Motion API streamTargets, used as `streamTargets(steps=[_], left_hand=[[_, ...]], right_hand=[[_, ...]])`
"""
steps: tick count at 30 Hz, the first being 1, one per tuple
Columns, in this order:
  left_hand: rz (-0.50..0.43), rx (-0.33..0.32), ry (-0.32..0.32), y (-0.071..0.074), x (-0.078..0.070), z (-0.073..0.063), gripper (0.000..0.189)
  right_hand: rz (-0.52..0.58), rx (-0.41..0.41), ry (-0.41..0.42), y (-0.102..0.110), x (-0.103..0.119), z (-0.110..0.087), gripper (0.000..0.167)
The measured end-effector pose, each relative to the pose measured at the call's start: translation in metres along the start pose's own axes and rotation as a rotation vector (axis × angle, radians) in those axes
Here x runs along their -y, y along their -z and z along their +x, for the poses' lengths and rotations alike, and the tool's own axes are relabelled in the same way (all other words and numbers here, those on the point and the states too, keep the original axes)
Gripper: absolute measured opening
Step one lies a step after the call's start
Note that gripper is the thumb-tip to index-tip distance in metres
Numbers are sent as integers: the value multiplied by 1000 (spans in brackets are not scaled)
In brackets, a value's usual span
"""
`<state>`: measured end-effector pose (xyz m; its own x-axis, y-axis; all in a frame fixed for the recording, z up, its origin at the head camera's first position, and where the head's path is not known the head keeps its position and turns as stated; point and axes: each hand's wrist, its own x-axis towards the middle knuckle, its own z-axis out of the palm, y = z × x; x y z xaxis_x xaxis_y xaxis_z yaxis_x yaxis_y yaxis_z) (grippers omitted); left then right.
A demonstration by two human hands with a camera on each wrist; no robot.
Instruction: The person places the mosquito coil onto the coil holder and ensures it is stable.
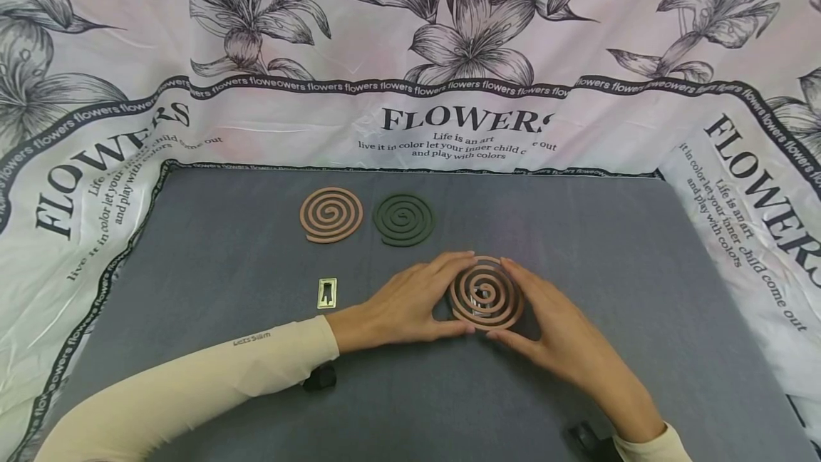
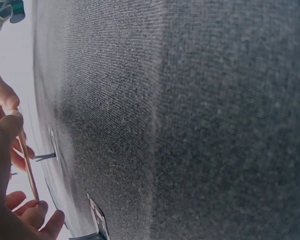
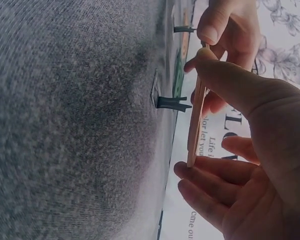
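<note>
A brown mosquito coil (image 1: pixel 486 294) is held level by both hands above the grey tabletop. My left hand (image 1: pixel 417 298) pinches its left edge between thumb and fingers. Opposite it, my right hand (image 1: pixel 558 326) grips the right edge the same way. Beneath the coil stands a small metal coil stand (image 3: pixel 157 92), glimpsed through the spiral in the head view. Its forked prong (image 3: pixel 174 103) points up at the coil's underside in the right wrist view. Seen edge-on, the coil (image 2: pixel 29 167) is a thin strip in the left wrist view.
Another metal coil stand (image 1: pixel 327 293) sits on the grey tabletop (image 1: pixel 224 269) left of the hands. Farther back lie a second brown coil (image 1: pixel 331 214) and a dark green coil (image 1: pixel 403 219), side by side. A flower-printed cloth (image 1: pixel 288 120) borders the table's back and sides.
</note>
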<state>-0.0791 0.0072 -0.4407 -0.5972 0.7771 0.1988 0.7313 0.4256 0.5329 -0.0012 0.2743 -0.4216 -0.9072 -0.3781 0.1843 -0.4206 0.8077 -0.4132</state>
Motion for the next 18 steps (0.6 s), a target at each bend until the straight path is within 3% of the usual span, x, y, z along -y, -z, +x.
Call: streamTargets(steps=[18], left_hand=[[17,33,16,-2,0,3,96]], right_hand=[[4,4,-2,-3,-3,1,109]])
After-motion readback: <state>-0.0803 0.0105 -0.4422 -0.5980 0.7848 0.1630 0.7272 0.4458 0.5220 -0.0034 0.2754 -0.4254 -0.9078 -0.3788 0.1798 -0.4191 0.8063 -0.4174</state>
